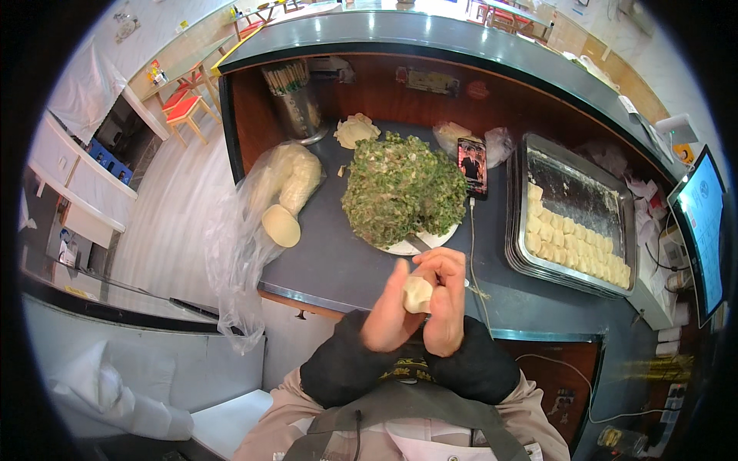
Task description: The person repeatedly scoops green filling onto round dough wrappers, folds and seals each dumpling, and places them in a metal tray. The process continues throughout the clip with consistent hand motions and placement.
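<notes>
A pale, folded dumpling (417,295) is held between my two hands, close to my body. My left hand (387,316) cups it from the left with the thumb side up. My right hand (447,302) closes round it from the right, its fingers curled over the top. Just beyond my fingers, a flat metal utensil (418,242) sticks out of a large mound of chopped green filling (403,187). The mound sits on a white plate (441,238). To the left, rows of round dough wrappers (297,178) lie in a clear plastic bag (236,253), one wrapper (281,226) at the near end.
Stacked metal trays (516,230) stand at right; the top one holds rows of dumplings (571,242). A phone (473,167) on a cable (473,253) leans beside the filling. Behind are a metal chopstick holder (297,112) and a raised counter (403,29). A monitor (700,230) stands far right.
</notes>
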The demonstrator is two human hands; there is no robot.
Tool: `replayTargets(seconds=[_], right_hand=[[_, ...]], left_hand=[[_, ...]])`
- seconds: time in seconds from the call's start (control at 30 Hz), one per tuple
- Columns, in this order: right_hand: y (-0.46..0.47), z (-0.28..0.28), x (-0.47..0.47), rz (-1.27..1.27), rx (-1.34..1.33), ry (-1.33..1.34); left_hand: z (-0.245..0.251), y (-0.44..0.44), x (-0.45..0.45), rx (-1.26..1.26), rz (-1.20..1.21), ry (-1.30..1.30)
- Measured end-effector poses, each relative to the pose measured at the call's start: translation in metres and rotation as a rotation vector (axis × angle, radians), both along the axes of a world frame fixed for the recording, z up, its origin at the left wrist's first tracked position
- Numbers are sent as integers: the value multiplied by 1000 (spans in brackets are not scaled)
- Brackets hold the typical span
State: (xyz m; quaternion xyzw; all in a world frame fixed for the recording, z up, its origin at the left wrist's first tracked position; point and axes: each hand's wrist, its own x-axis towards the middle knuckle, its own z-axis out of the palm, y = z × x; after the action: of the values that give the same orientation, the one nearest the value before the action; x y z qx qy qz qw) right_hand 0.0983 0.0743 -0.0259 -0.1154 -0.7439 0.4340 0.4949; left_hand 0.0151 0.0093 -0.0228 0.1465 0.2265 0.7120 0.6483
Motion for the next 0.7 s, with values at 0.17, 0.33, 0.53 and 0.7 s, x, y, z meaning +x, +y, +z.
replayTargets(seconds=[0.17,0.33,0.53,0.7], right_hand=[[7,36,26,-139,60,-123],[8,50,31,-303,174,16],[-5,41,22,-48,297,34],[-7,36,18,-37,239,-194]], left_hand=[[-8,9,-15,469,-163,-269],[13,-2,-12,178,56,154],[28,-2,-8,56,263,299],[20,-5,4,-108,396,309]])
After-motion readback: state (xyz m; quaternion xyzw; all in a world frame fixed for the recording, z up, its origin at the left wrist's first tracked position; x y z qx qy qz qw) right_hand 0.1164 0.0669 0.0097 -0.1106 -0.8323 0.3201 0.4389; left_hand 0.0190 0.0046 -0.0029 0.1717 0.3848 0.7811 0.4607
